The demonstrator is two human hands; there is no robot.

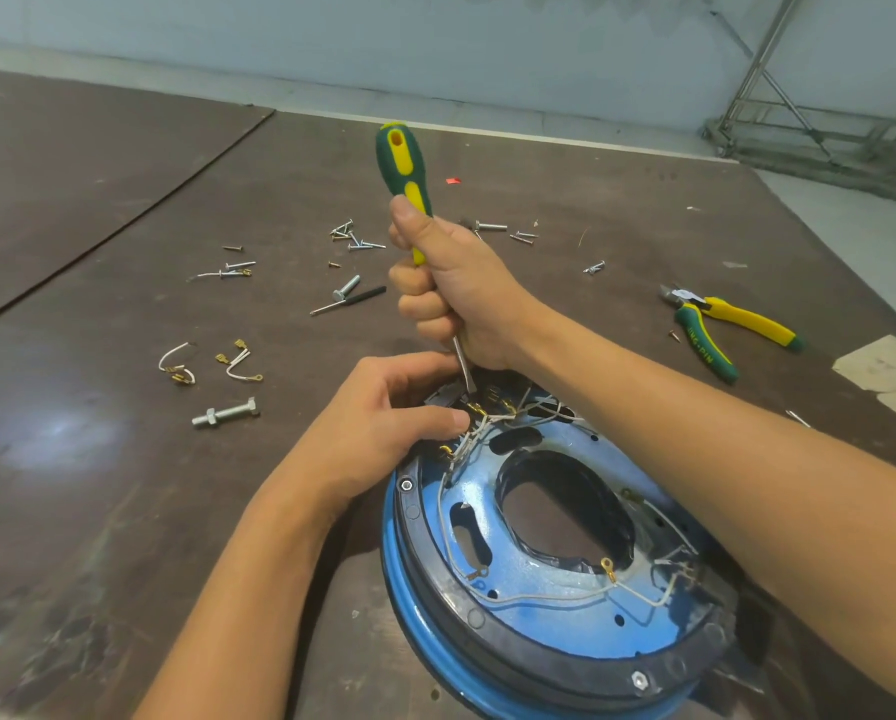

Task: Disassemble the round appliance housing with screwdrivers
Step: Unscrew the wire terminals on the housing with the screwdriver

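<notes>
Metal painted blue and scuffed makes up the round housing (539,589). It is a shallow dish with a large oval hole in its middle, a black ring (539,662) round its rim and thin white wires (555,597) with brass terminals strung across it. It lies on the near part of the worn, dark brown table (123,252), toward the right side.

The right hand (456,288) is closed in a fist round the green-and-yellow screwdriver (403,163), thumb laid up the handle. The steel shaft points steeply down to the housing's far rim. The left hand (383,423) meets it there, fingers curled and thumb closed on a small grey part (443,396) among the wires.

Loose silver screws (354,236) lie scattered toward the far edge, with a hex bolt (226,413) and cut wire pieces (238,361) at the left. Green-and-yellow pliers (716,324) lie near the right edge.
</notes>
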